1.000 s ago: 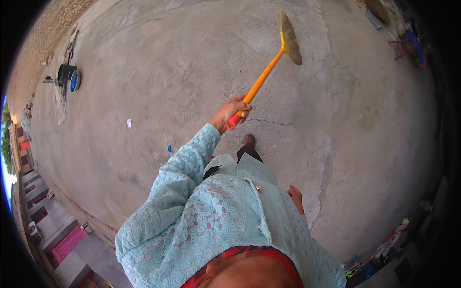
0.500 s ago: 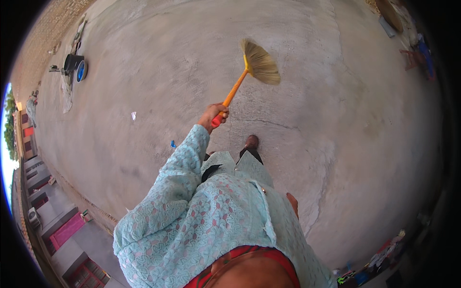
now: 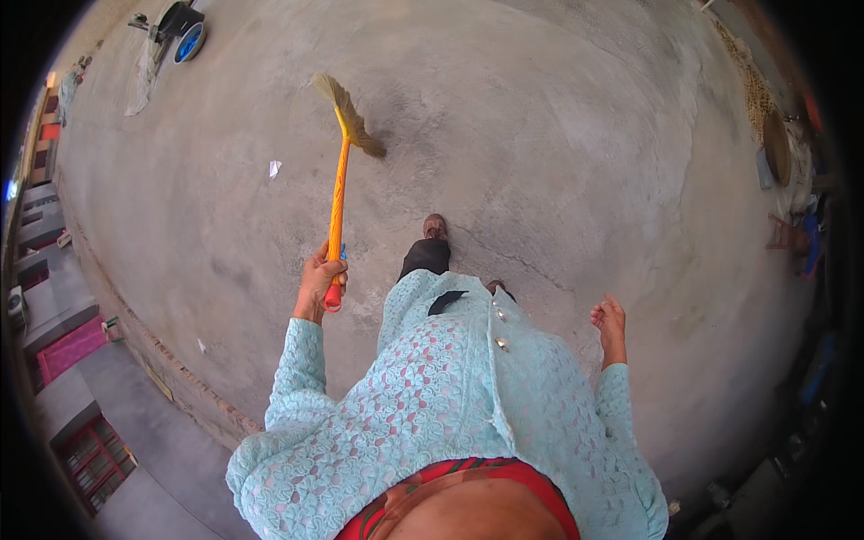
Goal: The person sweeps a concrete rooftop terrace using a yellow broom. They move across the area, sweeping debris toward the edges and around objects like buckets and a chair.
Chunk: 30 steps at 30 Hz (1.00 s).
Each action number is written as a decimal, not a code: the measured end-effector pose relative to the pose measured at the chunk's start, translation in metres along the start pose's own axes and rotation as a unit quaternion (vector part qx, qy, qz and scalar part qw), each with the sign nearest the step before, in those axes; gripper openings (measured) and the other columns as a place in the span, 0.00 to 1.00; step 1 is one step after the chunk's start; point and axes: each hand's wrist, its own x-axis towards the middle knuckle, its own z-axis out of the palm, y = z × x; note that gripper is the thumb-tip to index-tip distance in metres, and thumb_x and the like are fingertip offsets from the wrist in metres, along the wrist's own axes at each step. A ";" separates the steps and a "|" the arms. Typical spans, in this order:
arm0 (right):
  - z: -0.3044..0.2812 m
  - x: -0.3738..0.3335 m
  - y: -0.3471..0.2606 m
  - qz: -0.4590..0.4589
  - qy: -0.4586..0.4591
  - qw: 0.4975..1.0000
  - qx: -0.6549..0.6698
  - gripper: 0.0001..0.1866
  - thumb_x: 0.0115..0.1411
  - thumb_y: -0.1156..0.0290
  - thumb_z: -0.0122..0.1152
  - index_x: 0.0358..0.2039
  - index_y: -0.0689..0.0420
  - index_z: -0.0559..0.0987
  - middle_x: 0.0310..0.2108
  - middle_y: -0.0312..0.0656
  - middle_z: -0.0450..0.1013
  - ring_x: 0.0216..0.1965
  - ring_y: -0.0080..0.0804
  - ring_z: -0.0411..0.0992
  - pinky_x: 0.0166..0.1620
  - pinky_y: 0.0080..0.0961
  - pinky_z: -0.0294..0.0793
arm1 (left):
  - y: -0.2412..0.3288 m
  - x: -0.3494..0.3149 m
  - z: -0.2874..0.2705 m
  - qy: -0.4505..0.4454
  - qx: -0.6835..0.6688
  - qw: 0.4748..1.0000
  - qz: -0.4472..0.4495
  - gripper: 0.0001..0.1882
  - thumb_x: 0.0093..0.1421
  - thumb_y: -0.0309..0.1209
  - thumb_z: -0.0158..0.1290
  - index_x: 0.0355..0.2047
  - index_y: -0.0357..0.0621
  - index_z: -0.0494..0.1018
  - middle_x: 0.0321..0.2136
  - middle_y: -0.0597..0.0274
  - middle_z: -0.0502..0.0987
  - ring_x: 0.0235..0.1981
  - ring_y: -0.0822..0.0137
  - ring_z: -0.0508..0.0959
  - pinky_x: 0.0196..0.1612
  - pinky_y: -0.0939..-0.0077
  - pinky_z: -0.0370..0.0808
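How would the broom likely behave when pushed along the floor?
The broom is probably light for its length, since the left hand alone holds it near one end. Its straight handle looks stiff, while the thin, fanned bristles would likely flex.

You are seeing a black bucket (image 3: 177, 21) standing beside a basin (image 3: 190, 42) at the frame's upper left, a red-framed window (image 3: 94, 457) showing lower left, a round brown object (image 3: 776, 148) showing upper right.
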 end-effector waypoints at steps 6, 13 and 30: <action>0.076 -0.042 -0.034 0.064 0.020 0.997 -0.024 0.23 0.51 0.73 0.43 0.50 0.58 0.59 0.21 0.35 0.66 0.20 0.22 0.66 0.24 0.18 0.68 | 0.053 0.013 -0.009 -0.075 -0.044 0.996 -0.013 0.35 0.43 0.19 0.45 0.53 0.42 0.47 0.17 0.66 0.65 0.09 0.77 0.64 0.09 0.85 0.64; 0.103 -0.056 -0.037 0.098 0.074 0.992 0.009 0.24 0.50 0.74 0.43 0.51 0.58 0.58 0.21 0.35 0.65 0.20 0.22 0.65 0.23 0.17 0.68 | 0.099 0.080 0.056 -0.271 -0.040 0.961 -0.043 0.35 0.45 0.19 0.45 0.54 0.40 0.46 0.19 0.65 0.65 0.10 0.78 0.64 0.10 0.87 0.63; 0.091 0.110 -0.175 0.066 -0.049 0.993 0.086 0.22 0.52 0.72 0.44 0.50 0.58 0.60 0.22 0.36 0.66 0.22 0.24 0.66 0.26 0.19 0.68 | 0.136 0.252 0.350 -0.442 0.200 0.854 -0.187 0.30 0.44 0.22 0.46 0.50 0.37 0.54 0.13 0.66 0.66 0.10 0.76 0.66 0.11 0.83 0.62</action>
